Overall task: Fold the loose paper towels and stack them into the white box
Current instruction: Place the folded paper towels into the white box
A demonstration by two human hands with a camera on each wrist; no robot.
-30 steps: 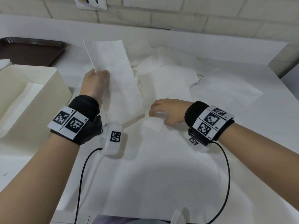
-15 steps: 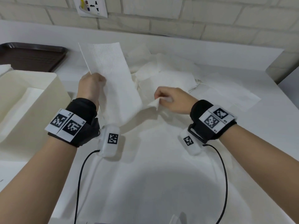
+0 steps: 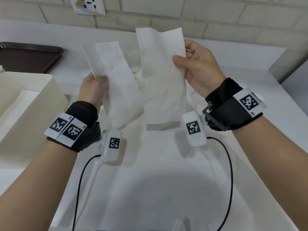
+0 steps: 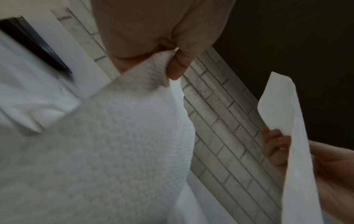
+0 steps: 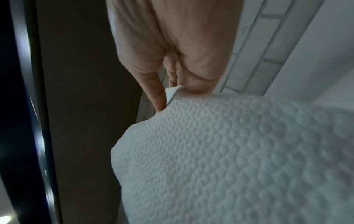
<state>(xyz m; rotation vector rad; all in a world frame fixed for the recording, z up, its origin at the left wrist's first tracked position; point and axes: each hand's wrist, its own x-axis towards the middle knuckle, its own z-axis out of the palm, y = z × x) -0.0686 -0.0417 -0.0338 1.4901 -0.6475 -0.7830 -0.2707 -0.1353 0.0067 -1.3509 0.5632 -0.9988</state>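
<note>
Here, two paper towels hang above the table (image 3: pixel 150 189), one in each hand. The left hand (image 3: pixel 93 89) pinches the left towel (image 3: pixel 116 80) at its left edge, thumb and curled fingers closed on the sheet; the left wrist view shows the fold of paper caught between thumb and fingertip (image 4: pixel 178 66). The right hand (image 3: pixel 198 67), at about 2 o'clock from the left one, grasps the right towel (image 3: pixel 161 77) by its right edge, thumb in front and fingers behind. Both sheets hang upright, side by side, close but apart. More loose towels (image 3: pixel 135 70) lie heaped behind them at 12 o'clock. The white box (image 3: pixel 41 100) stands at 9 o'clock with folded towels inside. A dark tray (image 3: pixel 30 55) sits at 10 o'clock.
</note>
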